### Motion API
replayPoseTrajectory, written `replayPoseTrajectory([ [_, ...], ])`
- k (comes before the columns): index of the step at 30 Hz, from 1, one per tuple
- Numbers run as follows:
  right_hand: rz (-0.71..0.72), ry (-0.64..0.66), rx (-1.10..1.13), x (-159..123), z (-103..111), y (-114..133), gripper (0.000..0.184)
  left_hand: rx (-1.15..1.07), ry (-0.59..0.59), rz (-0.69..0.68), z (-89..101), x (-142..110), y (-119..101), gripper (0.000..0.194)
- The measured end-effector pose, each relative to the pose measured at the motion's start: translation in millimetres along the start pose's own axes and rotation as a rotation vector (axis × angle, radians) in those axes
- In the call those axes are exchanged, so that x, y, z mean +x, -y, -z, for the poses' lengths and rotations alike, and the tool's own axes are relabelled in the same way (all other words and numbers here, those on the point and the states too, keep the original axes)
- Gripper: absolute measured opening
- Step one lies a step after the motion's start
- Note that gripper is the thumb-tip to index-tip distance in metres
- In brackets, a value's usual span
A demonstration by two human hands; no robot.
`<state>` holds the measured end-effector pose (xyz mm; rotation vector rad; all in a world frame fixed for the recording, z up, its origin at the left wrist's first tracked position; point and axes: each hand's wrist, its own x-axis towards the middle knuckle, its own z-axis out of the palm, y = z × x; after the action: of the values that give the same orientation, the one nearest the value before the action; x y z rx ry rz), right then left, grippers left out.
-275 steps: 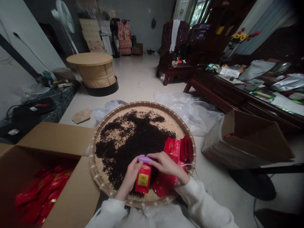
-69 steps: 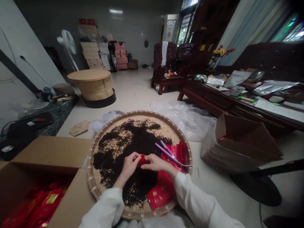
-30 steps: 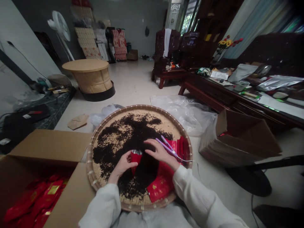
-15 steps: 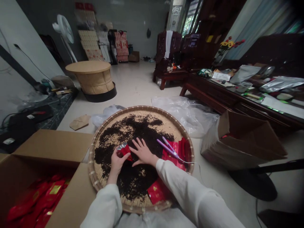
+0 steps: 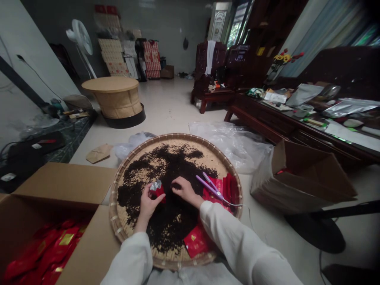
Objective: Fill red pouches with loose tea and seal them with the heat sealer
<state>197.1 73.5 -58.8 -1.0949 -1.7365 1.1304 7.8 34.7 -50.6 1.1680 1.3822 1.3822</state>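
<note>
My left hand (image 5: 151, 204) grips a small red pouch (image 5: 160, 194) whose silvery inside shows at its open mouth. Close by on the right, my right hand (image 5: 186, 190) has its fingers curled in against the thumb, low over dark loose tea leaves (image 5: 166, 233). What those fingers enclose is hidden. The leaves are spread across a round woven bamboo tray (image 5: 117, 221). On the tray's right side, a purple hand-held sealer (image 5: 209, 186) with a cord rests on flat red pouches (image 5: 230, 190). Another red pouch (image 5: 196, 239) lies near the tray's front edge.
An open cardboard box (image 5: 68, 178) holding red pouches stands at left, another carton (image 5: 303, 178) at right. Clear plastic sheeting (image 5: 234, 144) lies behind the tray. Beyond are a round table (image 5: 111, 85), a white fan (image 5: 81, 37) and a cluttered dark table (image 5: 267, 114).
My right hand has gone from spread fingers beside the pouch to curled fingers, slightly to the right. The pouch in my left hand has shifted slightly and its silvery mouth is more upright.
</note>
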Motion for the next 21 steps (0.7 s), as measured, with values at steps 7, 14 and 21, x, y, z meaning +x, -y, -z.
replayPoseTrajectory([
  [7,-0.267,-0.396,0.539,2,9,3,0.030,0.199,0.080,-0.127,-15.8,-7,-6,0.050],
  [14,-0.356,-0.467,1.091,0,22,38,0.026,0.388,0.143,-0.330,-37.1,-15,-16,0.042],
  [21,-0.268,-0.470,1.264,4,17,77,0.034,0.414,0.110,-0.308,-49.0,-16,-11,0.043],
])
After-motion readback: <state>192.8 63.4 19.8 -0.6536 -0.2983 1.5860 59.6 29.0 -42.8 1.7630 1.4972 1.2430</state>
